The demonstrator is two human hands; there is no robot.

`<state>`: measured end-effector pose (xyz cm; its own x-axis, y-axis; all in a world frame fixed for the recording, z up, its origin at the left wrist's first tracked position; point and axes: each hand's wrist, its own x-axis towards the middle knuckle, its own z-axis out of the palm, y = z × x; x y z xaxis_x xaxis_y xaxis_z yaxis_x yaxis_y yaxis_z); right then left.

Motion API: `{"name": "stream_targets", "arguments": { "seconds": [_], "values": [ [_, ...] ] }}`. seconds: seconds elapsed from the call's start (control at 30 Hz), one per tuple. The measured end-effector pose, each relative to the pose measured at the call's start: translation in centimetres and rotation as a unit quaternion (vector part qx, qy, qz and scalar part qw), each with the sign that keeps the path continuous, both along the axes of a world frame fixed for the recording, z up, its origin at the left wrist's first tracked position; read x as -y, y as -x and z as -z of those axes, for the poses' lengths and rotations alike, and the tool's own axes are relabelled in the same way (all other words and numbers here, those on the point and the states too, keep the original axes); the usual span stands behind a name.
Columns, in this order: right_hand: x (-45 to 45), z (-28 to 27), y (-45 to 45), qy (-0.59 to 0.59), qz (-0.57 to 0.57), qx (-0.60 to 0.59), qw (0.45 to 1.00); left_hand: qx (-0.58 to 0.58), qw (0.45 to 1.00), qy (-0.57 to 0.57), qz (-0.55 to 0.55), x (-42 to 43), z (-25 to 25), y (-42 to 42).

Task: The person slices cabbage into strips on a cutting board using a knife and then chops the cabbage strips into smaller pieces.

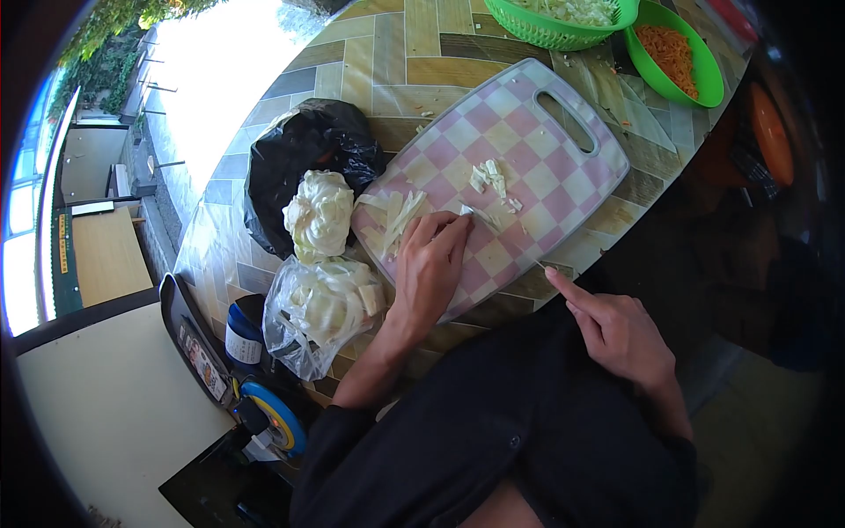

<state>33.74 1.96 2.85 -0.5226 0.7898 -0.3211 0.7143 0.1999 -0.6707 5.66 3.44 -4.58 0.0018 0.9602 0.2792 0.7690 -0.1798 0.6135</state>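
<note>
My left hand (pixel 431 268) rests on the pink-and-white checkered cutting board (pixel 528 132), fingers curled and pressed down on pale vegetable strips (pixel 396 220) that look like cabbage. Closed around a knife (pixel 539 263) is my right hand (pixel 620 339), its index finger stretched forward. The knife is seen nearly edge-on, its handle hidden in the palm and its thin blade pointing toward my left fingertips. Small chopped white pieces (pixel 489 178) lie on the board beyond the fingers.
A whitish vegetable head (pixel 319 216) sits against a black plastic bag (pixel 304 132). Beside it, a clear bag (pixel 321 304) holds more pale vegetable. At the far edge stand a green basket (pixel 563 33) of white shreds and a green bowl (pixel 715 84) of shredded carrot.
</note>
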Motion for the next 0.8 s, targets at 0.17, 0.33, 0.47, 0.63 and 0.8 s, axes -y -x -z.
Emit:
{"name": "stream_targets", "arguments": {
  "seconds": [0.17, 0.33, 0.47, 0.63, 0.8],
  "values": [
    [0.2, 0.1, -0.4, -0.024, 0.025, -0.010, 0.999, 0.004, 1.000, -0.015, 0.000, -0.2, 0.3, 0.0],
    [0.1, -0.7, -0.2, -0.009, 0.013, -0.007, 1.000, -0.002, 1.000, -0.010, -0.003, -0.2, 0.4, 0.0],
    [-0.1, -0.4, 0.0, -0.003, -0.007, -0.004, 1.000, 0.004, 1.000, -0.012, 0.000, -0.1, 0.4, 0.0],
    [-1.0, 0.5, 1.2, 0.000, -0.007, -0.019, 1.000, 0.008, 1.000, -0.011, 0.011, -0.1, 0.4, 0.0],
    [-1.1, 1.0, 1.7, -0.002, -0.004, -0.016, 1.000, 0.009, 1.000, -0.006, 0.008, -0.1, 0.3, 0.1]
  ]
}}
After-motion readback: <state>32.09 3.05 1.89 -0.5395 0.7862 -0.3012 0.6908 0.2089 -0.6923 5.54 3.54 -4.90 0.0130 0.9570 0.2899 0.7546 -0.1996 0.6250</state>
